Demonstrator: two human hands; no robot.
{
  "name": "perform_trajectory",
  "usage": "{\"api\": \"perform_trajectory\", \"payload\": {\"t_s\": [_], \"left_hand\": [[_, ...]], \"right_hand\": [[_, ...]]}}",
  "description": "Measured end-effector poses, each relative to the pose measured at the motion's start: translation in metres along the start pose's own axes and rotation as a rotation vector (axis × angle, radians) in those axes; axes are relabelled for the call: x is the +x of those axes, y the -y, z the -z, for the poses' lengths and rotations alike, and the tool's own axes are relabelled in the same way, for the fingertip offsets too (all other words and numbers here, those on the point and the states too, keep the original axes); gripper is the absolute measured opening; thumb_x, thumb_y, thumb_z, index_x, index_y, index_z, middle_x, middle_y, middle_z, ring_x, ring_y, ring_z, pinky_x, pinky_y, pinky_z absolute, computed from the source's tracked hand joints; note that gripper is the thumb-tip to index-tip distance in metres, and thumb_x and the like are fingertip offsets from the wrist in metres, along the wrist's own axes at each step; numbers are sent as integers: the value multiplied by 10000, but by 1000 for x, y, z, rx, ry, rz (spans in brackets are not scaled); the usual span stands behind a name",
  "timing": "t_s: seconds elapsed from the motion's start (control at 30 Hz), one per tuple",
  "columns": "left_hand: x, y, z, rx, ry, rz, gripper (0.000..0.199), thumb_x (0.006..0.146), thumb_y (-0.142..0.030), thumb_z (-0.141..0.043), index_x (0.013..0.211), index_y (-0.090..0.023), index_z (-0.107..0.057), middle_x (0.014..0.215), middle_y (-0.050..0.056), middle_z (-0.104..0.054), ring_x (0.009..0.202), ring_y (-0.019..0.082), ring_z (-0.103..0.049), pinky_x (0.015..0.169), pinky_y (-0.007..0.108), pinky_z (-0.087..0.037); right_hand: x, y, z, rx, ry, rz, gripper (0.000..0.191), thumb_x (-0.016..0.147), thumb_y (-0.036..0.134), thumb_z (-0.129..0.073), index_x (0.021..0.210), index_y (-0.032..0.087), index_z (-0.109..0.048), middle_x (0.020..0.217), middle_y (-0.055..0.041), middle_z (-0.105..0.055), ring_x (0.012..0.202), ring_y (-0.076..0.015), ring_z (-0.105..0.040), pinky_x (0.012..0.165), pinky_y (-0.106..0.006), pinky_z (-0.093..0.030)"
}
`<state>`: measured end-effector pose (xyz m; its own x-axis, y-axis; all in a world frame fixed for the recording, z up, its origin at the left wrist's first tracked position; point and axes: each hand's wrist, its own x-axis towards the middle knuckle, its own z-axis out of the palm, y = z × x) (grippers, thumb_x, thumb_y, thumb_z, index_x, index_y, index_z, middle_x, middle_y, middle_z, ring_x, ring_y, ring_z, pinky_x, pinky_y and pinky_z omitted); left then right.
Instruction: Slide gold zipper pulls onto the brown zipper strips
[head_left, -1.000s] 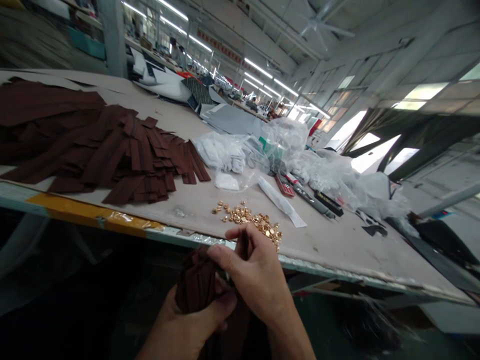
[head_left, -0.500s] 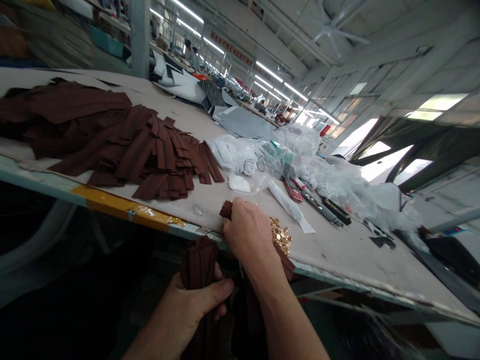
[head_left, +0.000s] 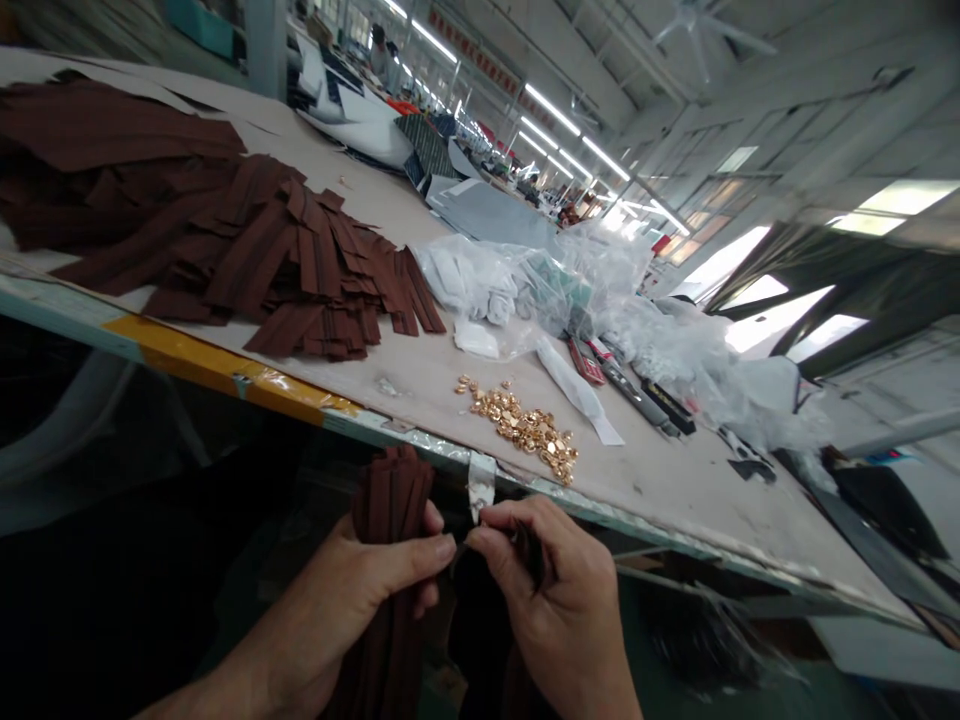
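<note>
My left hand is wrapped round a bundle of brown zipper strips, held upright below the table edge. To its right, my right hand is closed, thumb and index finger pinched near a small whitish metal piece fixed at the table edge. Dark strip material shows inside its curled fingers, but what the fingertips hold is too small to tell. Small gold pieces lie in a loose heap on the table just beyond my hands.
A large pile of brown strips covers the left of the table. Clear plastic bags, a white strip, a red item and a grey-black tool lie behind and right of the gold heap.
My right hand has drawn back from over the table to below its edge, uncovering the gold heap. My left hand still holds the bundle. The view has tilted down slightly.
</note>
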<state>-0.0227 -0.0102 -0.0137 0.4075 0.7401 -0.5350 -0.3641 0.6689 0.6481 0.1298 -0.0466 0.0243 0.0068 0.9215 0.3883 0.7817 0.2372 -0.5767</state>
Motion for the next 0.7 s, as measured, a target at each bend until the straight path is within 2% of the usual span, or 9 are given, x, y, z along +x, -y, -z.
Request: {"api": "perform_trajectory", "payload": {"t_s": [0.13, 0.2, 0.4, 0.53, 0.6, 0.7], "left_hand": [[-2, 1, -1, 38, -3, 19, 266, 626, -274, -805, 818, -168, -654, 523, -54, -590, 476, 88, -508, 464, 183, -381], [-3, 1, -1, 51, 7, 17, 249, 616, -275, -801, 790, -175, -655, 501, -60, -578, 450, 87, -485, 446, 188, -368], [-2, 4, -3, 112, 20, -6, 253, 566, -262, -817, 726, -182, -638, 476, -58, -581, 437, 90, -493, 466, 192, -378], [-1, 8, -4, 161, 28, -83, 226, 534, -238, -826, 656, -192, -641, 472, -58, -567, 444, 97, -473, 457, 197, -383], [-2, 7, -6, 155, 41, -121, 192, 530, -211, -828, 607, -191, -654, 464, -54, -566, 454, 104, -484, 466, 201, -400], [-4, 4, -10, 97, 109, -166, 182, 490, -180, -850, 616, -184, -718, 567, -7, -670, 568, 174, -605, 564, 250, -493]], "right_hand": [[-3, -3, -6, 4, -14, 3, 67, 848, 181, -638, 830, 150, -695, 694, -16, -620, 595, -124, -566, 559, -230, -419], [1, -2, -8, 32, -25, -51, 71, 832, 204, -653, 811, 157, -701, 669, -7, -610, 565, -120, -532, 537, -235, -399], [12, -5, -19, 496, -57, -447, 112, 760, 274, -700, 709, 178, -672, 606, 28, -593, 565, -116, -511, 544, -224, -416], [9, 0, -22, 531, -152, -467, 120, 750, 296, -700, 772, 180, -676, 574, 47, -522, 527, -102, -420, 507, -227, -360], [3, 9, -21, 558, -143, -503, 147, 695, 283, -741, 759, 183, -655, 543, 65, -475, 511, -93, -374, 482, -220, -317], [-6, 23, -21, 566, -82, -565, 227, 564, 205, -810, 687, 183, -620, 513, 87, -425, 501, -82, -336, 458, -209, -269]]}}
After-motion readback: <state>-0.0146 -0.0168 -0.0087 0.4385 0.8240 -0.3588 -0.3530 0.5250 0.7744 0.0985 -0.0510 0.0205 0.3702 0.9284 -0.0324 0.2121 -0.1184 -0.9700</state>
